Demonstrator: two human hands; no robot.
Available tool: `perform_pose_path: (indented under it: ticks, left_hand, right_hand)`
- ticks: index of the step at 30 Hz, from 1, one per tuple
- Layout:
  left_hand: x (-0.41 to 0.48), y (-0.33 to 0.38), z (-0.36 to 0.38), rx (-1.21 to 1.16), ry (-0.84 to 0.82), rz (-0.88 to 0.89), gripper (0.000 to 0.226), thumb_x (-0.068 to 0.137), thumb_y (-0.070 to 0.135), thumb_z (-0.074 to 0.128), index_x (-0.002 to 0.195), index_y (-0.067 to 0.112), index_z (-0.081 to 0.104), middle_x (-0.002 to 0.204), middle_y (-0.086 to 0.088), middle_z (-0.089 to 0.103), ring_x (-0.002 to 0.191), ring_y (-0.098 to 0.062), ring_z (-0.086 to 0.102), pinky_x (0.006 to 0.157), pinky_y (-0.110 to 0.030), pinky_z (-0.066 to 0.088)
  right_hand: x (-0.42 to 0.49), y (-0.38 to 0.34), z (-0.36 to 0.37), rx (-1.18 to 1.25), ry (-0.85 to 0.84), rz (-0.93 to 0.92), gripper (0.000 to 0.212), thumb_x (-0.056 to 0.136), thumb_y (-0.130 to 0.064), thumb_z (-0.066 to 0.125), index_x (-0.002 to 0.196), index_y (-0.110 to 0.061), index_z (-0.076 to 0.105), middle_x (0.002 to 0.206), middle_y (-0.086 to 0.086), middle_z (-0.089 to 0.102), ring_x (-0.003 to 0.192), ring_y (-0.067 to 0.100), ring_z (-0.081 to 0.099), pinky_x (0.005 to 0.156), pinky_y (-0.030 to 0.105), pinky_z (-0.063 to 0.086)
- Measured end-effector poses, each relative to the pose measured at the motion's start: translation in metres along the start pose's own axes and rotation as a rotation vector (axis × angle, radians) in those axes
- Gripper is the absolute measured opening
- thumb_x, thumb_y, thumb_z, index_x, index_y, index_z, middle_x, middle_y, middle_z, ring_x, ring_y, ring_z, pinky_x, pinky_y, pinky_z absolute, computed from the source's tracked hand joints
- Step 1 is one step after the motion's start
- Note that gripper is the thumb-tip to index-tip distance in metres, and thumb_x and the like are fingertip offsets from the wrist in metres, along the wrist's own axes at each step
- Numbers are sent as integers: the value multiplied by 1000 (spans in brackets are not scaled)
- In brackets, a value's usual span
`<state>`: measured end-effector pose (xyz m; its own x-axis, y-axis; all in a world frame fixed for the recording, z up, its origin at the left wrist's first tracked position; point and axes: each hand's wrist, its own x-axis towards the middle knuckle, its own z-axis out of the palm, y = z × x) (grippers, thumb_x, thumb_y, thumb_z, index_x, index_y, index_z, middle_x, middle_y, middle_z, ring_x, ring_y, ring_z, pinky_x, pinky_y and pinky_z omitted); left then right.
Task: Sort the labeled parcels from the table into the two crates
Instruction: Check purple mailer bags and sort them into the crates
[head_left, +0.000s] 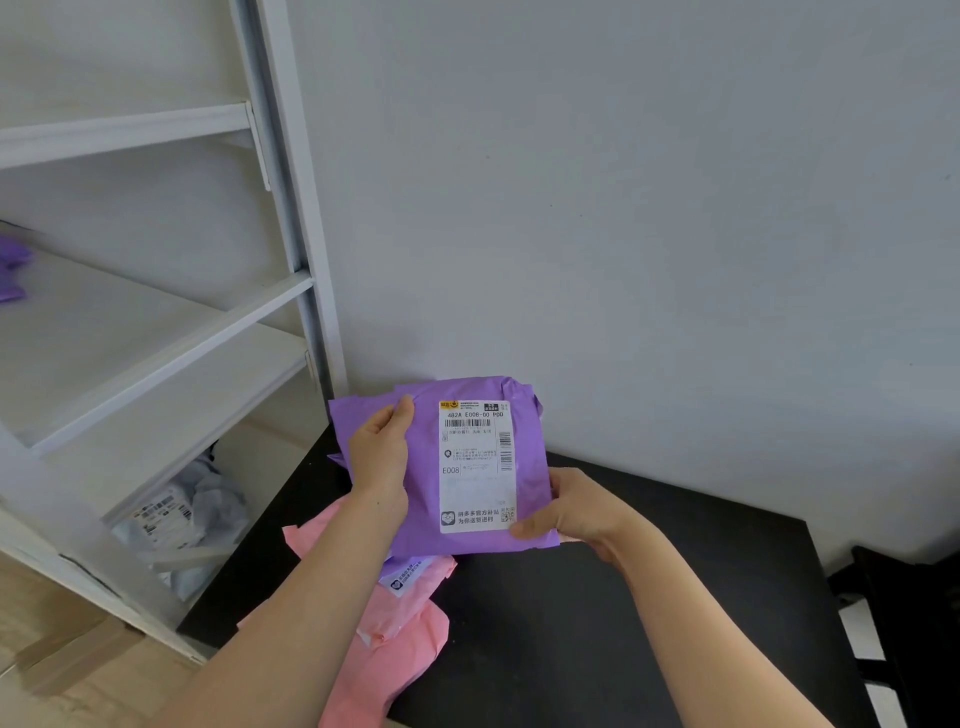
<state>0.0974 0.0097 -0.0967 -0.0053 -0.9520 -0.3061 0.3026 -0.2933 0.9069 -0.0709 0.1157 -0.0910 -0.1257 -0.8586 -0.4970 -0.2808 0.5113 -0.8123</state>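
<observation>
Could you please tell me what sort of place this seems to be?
Probably a small parcel-sorting room or mailroom. The left hand and right hand hold a purple mailer bearing a shipping label, pink mailers lie on the black table, and white shelving beside it holds grey labelled parcels.

Plain grey wall (649, 208), white shelving (156, 332) left, wooden floor (47, 613).
</observation>
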Motion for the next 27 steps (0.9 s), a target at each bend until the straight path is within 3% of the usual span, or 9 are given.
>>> perform_pose_path:
  ticks: [3,10,17,21,23,27]
  left_hand:
    - [-1,-2,-1,-15,6,-11,12,91,22,64,79,21,64,92,-5,67,98,-25,60,99,-40,47]
    - [-4,-4,3,-21,8,32,14,92,18,62,78,19,63,78,1,61,74,-12,55,68,-22,46]
    - [-8,-7,4,22,9,41,14,92,18,61,79,14,65,75,1,60,71,-12,54,66,-23,46]
    - [-12,-10,7,34,-6,36,15,92,21,62,78,16,67,79,-1,63,82,-19,57,81,-35,48]
    - [-16,-11,10,70,-27,50,19,93,24,61,75,18,65,78,-1,63,82,-19,56,78,-34,47]
    - [-25,-14,19,136,-139,90,23,93,30,59,77,15,62,85,-7,59,83,-19,53,77,-33,43]
  right_hand:
    - [-1,1,-3,-62,15,17,41,69,5,77,106,-10,70,102,-3,74,103,20,67,99,41,50]
    - [-2,0,-7,-104,39,29,38,72,4,76,108,-8,68,107,0,72,107,23,64,102,43,47]
    - [-5,6,-10,-71,39,39,36,72,5,75,105,-9,69,103,-1,73,104,21,66,99,40,49]
    - [-7,11,-13,-59,49,45,39,71,5,77,106,-9,68,106,0,72,106,23,64,101,43,48]
    - [-10,14,-16,-49,55,44,38,71,4,77,105,-10,68,104,-1,72,105,22,65,100,43,49]
    - [-20,21,-24,241,99,-19,30,79,-3,74,108,-11,68,103,1,74,99,22,70,94,42,53]
